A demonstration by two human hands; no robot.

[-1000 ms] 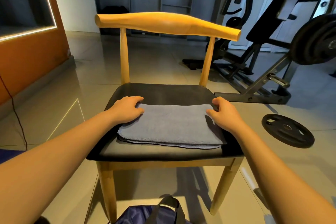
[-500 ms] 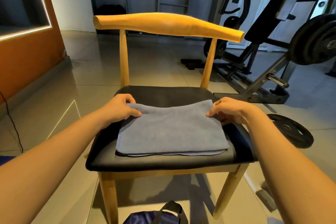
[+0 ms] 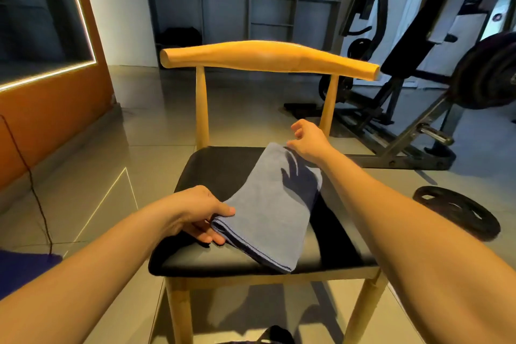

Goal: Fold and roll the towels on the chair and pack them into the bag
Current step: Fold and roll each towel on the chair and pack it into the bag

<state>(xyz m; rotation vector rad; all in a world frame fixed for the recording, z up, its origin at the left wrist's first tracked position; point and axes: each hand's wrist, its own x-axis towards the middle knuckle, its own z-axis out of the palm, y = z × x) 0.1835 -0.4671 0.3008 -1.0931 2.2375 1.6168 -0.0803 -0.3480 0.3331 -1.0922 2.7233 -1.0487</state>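
**A person seen as two bare arms**

Only the person's two arms show. The left grip (image 3: 201, 212) and the right grip (image 3: 307, 142) are uncovered hands. Behind each grip, the left forearm (image 3: 97, 268) and the right forearm (image 3: 405, 218) run bare to the lower edge of view.

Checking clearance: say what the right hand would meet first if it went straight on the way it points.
Probably the chair's backrest: the right hand points away and leftward. Depth is unclear, so it might pass through the gap beneath the rail.
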